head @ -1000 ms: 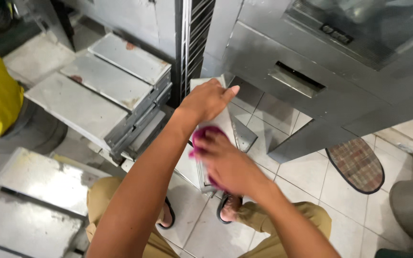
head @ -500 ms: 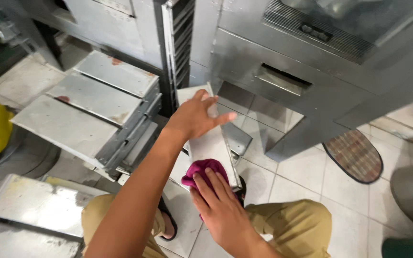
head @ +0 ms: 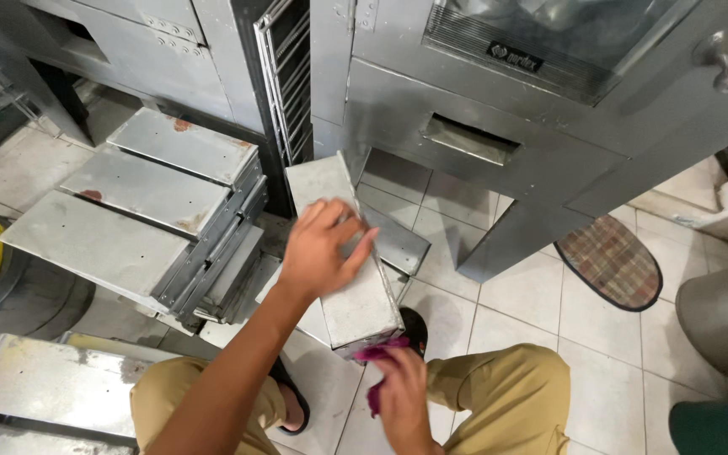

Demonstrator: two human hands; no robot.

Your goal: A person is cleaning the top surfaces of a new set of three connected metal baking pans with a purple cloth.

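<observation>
- A white tiled floor point(head: 541, 295) runs beneath a large grey steel oven cabinet point(head: 499, 101); bare tiles lie between the cabinet's base and the person's khaki-clad knees.
- A stack of flat grey metal trays point(head: 145, 202) with rust spots sits at the left, its edges stepped and close to the left forearm.
- The left hand point(head: 322, 248) lies spread on top of a long rectangular grey metal loaf tin point(head: 355, 295), fingers over its right edge; grip pressing it flat, not clenched.
- The tin tilts from near the cabinet toward the knees, its near end just above the right hand.
- The right hand point(head: 402, 392) is clenched on a crumpled magenta cloth point(head: 381, 350), which touches the tin's near end.
- An oval checked doormat point(head: 612, 261) lies well apart at the right.
</observation>
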